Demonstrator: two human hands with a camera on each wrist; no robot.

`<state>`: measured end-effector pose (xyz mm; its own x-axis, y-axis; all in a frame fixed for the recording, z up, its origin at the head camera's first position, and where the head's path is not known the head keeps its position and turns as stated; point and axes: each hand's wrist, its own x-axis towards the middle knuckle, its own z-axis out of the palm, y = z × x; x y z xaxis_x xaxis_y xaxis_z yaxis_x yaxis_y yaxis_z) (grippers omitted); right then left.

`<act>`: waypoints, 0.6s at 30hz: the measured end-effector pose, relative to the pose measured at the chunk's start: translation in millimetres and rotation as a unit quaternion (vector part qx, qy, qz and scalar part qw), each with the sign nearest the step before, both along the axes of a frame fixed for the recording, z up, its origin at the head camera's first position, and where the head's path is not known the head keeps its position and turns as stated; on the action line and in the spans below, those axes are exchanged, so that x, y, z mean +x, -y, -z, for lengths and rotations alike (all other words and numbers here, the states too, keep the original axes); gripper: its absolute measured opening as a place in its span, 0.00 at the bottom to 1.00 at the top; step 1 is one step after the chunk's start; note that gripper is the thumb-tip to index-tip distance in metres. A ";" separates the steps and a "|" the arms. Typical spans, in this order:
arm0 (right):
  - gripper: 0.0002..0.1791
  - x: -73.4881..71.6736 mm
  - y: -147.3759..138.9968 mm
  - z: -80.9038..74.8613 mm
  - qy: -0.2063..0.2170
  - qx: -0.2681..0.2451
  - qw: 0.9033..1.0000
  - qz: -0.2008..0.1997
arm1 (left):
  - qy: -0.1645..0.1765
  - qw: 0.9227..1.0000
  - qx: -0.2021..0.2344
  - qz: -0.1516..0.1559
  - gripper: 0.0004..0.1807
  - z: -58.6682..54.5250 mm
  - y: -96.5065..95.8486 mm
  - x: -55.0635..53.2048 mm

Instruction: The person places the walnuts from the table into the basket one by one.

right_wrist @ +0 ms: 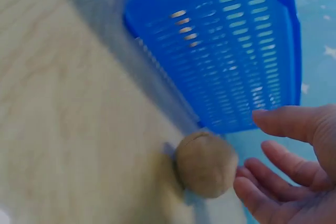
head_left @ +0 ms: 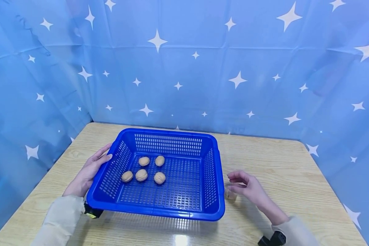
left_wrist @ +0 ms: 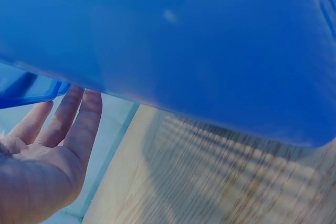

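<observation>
A blue plastic basket (head_left: 184,205) with slotted walls is held up, its shadow falling on the wood below. Several walnuts (head_left: 141,175) lie on its floor, toward the left. My left hand (head_left: 87,171) grips the basket's left side, thumb at the rim; in the left wrist view its other fingers (left_wrist: 86,116) reach up to the basket's underside. My right hand (head_left: 249,189) is beside the basket's right wall, holding nothing. Close to its fingertips, another walnut (right_wrist: 207,163) sits on the table, partly hidden by the basket in the head view.
The wood-grain table (head_left: 283,171) extends to both sides of the basket. A blue curtain (head_left: 200,75) with white stars hangs behind and along the sides. Black wrist cameras show at both sleeves (head_left: 59,220).
</observation>
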<state>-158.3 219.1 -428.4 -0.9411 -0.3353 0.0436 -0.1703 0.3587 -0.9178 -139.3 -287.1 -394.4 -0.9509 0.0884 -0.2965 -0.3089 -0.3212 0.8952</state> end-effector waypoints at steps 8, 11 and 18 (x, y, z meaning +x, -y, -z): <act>0.18 4.3 -6.0 17.3 0.003 0.009 1.000 -0.029 | -0.007 1.000 0.017 0.003 0.34 1.4 0.1 -2.0; 0.17 4.5 -6.3 20.3 -0.005 0.006 0.999 -0.047 | -0.008 1.000 0.013 0.002 0.33 1.7 0.2 -2.1; 0.16 4.5 -5.3 19.8 -0.014 0.026 0.999 -0.030 | -0.008 1.000 0.012 0.002 0.33 1.2 -0.6 -2.2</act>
<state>-153.9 224.4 -448.3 -0.9182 -0.3928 0.0507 -0.2183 0.3950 -0.8924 -141.4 -286.5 -395.6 -0.9549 0.0993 -0.2797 -0.2967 -0.3409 0.8920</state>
